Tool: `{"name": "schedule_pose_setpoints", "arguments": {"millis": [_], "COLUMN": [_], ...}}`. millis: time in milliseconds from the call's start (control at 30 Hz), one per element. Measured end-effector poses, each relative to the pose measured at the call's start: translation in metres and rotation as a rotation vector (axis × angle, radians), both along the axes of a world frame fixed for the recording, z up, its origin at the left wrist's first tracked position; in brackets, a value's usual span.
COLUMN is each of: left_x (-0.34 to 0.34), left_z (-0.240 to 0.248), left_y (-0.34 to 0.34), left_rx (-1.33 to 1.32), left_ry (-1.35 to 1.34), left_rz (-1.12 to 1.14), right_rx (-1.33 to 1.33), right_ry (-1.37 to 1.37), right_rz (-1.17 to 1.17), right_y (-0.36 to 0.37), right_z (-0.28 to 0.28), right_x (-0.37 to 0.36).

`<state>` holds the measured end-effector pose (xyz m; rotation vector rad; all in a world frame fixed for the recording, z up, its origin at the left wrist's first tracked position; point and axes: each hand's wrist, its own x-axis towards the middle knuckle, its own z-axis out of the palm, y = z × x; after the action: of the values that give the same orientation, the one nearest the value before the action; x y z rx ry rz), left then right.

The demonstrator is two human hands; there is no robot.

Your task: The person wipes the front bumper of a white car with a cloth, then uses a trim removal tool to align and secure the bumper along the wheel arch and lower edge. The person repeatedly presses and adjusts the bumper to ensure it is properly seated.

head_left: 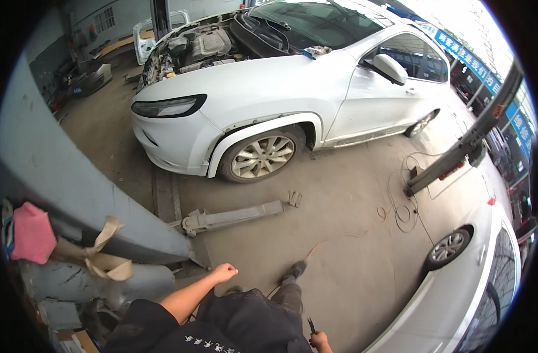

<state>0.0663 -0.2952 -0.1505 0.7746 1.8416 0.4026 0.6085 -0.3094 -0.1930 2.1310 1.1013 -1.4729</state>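
My left hand (224,273) is held out in front of my dark shirt, its fingers curled in, with nothing seen in them. It is nearest to the base of the grey lift post (104,182). Low in the view, my right hand (319,340) grips a dark tool with two slim prongs, which looks like pliers (311,325). The prongs point up and away from me. Ahead stands a white car (269,76) with its engine bay (204,47) uncovered. A crumpled cloth or glove (317,52) lies on its fender.
A lift arm (239,217) stretches across the floor before the car. Hoses and cables (404,217) trail over the floor near a second post (469,141). A silver car (451,294) stands at the right. A pink cloth (32,232) and a tan strap (107,259) hang at the left.
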Motion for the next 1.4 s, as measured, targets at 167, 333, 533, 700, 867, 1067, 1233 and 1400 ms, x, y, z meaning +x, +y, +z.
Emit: {"name": "schedule_pose_setpoints", "arguments": {"millis": [167,333,533,700,867,1067,1233,1400], "left_x": [0.004,0.027,0.028,-0.023,-0.088,-0.157,-0.171,-0.175], "left_z": [-0.027,-0.012,0.04,0.039,0.05,0.016,0.059,0.028], "left_y": [0.129,0.236,0.345,0.435,0.554,0.639,0.68,0.695], "left_rx": [0.01,0.092,0.139,0.392,0.591,0.446,0.306,0.366], "left_ry": [-0.016,0.041,-0.266,-0.069,0.228,0.154,-0.579,-0.617], "left_rz": [0.111,0.315,0.603,0.658,0.586,0.911,1.483,1.75], "right_rx": [0.223,0.222,0.434,0.663,0.774,0.688,0.551,0.542], "right_ry": [-0.132,-0.157,-0.182,0.112,0.349,0.456,0.464,0.677], "right_rz": [0.517,0.912,1.344,1.434,1.467,1.591,1.806,1.892], "right_y": [0.229,0.46,0.698,0.77,0.809,0.85,0.903,0.937], "right_z": [-0.068,-0.023,0.089,0.145,0.184,0.209,0.21,0.183], "right_x": [0.016,-0.014,-0.167,-0.297,-0.374,-0.465,-0.537,-0.576]}}
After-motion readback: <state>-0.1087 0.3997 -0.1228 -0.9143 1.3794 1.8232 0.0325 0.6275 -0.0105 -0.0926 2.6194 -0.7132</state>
